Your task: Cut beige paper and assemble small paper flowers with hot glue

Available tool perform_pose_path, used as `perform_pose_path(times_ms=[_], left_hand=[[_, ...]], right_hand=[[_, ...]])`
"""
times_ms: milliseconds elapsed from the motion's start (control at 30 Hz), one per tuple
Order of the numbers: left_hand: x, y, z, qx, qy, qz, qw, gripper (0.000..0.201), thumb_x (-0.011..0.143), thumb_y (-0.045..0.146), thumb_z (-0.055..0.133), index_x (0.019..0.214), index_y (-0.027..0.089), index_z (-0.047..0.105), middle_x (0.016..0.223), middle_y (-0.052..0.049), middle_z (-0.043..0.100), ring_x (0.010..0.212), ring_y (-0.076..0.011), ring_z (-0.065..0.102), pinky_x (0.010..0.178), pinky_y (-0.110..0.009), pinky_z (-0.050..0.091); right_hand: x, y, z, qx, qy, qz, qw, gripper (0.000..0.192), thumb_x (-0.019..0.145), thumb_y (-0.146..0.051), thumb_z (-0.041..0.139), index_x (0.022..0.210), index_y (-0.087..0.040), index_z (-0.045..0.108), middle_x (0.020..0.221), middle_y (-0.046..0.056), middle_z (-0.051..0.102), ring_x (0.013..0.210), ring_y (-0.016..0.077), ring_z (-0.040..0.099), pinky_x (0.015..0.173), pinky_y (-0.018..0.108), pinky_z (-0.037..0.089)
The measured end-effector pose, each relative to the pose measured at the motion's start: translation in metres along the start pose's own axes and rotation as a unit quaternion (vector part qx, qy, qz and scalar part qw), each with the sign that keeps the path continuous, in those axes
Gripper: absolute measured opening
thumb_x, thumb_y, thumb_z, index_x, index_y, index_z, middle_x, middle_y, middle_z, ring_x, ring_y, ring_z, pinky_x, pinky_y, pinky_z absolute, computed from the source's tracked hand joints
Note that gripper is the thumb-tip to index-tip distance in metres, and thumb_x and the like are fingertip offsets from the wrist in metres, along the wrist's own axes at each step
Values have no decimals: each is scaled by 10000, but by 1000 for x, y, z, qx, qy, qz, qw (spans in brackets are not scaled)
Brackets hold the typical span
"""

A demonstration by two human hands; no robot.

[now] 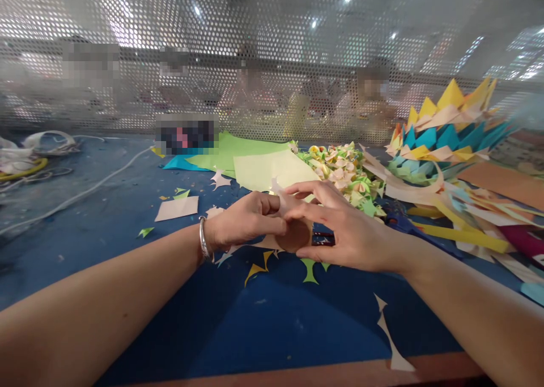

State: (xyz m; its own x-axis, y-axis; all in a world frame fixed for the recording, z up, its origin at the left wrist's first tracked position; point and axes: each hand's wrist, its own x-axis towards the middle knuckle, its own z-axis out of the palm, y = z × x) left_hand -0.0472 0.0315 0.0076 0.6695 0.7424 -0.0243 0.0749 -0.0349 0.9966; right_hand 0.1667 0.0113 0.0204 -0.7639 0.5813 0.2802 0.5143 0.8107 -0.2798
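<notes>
Near edge: a brown strip borders the blue tabletop [263,330]; a white paper sliver [393,341] lies just inside it, toward the right forearm.
Arms: both forearms come in from the bottom corners and meet mid-table; a silver bracelet [204,239] sits on the left wrist.
Left hand: the left hand [246,222] is curled closed, thumb and fingers pinching the left side of a small pale paper piece [284,205].
Right hand: the right hand [340,228] has its fingers spread and arched, with the index finger and thumb closing on the same piece from the right.
Held piece: it sits between the two hands, raised just off the tabletop, with a small point sticking up behind the knuckles; both hands touch it, neither clearly nearer. I cannot tell its long axis, as the fingers cover most of it.
Under the hands: a brown round thing [295,237] shows below the thumbs; what it is I cannot tell. Yellow and green scraps [308,269] lie on the tabletop just in front.
Middle left: a pale square sheet [177,208], apart from the hands.
Behind the hands: a yellow sheet [272,169] and a green sheet [238,149]; right of them, a heap of small folded flowers [344,174].
Far right: a spiky stack of folded coloured paper [442,132], with yellow strips [463,235] below it.
Far left: a white cord [85,191] trails across the tabletop.
Back: a perforated screen [272,52]; blurred people sit beyond it.
</notes>
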Motion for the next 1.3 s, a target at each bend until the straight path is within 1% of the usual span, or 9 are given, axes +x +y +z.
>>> perform_pose_path(times_ms=[267,367,533,733,833,933,1000,1133,1300], left_hand=[[-2,2,5,-54,-10,6,998,148,665,98,720,805,138,696,703,31,648,659,-90,586,676,-215,466],[0,0,4,-51,-3,8,999,202,668,98,729,861,153,704,756,24,678,704,-101,611,702,-224,475],[2,-3,2,-12,14,18,1000,105,681,143,734,778,155,695,758,6,690,728,-119,620,729,-246,477],[0,-1,2,5,60,-25,998,173,641,208,767,722,146,627,677,25,641,644,-109,578,616,-229,436],[-1,0,2,35,98,-40,994,258,641,254,791,674,154,555,574,56,553,547,-86,504,530,-216,369],[-1,1,2,46,112,-28,992,287,669,268,786,667,152,524,570,62,526,530,-73,472,511,-213,337],[-1,2,4,31,122,-18,992,263,687,249,773,689,143,532,606,50,556,553,-76,498,528,-214,356],[0,2,8,-25,125,-1,992,181,711,184,743,803,114,603,755,-8,667,673,-105,598,619,-228,449],[0,1,11,-55,143,4,988,210,694,183,767,810,120,604,773,-17,698,681,-110,629,626,-224,488]], right_hand=[[0,2,0,-17,13,5,1000,431,812,-312,707,1218,-254,574,1404,113,377,1351,274,325,1098,456,370],[1,3,0,-26,19,-2,999,413,818,-314,699,1207,-246,577,1396,118,390,1338,279,341,1091,462,377],[1,4,2,-35,28,-2,999,395,818,-306,699,1190,-236,589,1383,124,401,1321,280,365,1086,460,380],[0,7,-2,-26,48,8,999,432,817,-354,705,1216,-264,568,1399,115,397,1354,292,349,1096,494,364],[1,12,-6,9,103,22,994,429,824,-403,692,1209,-271,559,1349,114,462,1302,300,424,1031,494,433],[4,17,-8,54,155,68,984,312,849,-373,659,1120,-241,579,1174,102,575,1043,252,597,862,424,533],[4,19,-6,95,175,111,974,289,849,-367,657,1083,-218,575,1085,87,604,883,207,630,792,390,548],[5,18,-2,193,164,155,955,336,833,-392,681,1080,-199,562,1052,79,629,864,191,641,771,356,549],[6,13,2,266,118,171,941,369,829,-383,690,1097,-191,526,872,35,653,805,170,639,722,314,538]])
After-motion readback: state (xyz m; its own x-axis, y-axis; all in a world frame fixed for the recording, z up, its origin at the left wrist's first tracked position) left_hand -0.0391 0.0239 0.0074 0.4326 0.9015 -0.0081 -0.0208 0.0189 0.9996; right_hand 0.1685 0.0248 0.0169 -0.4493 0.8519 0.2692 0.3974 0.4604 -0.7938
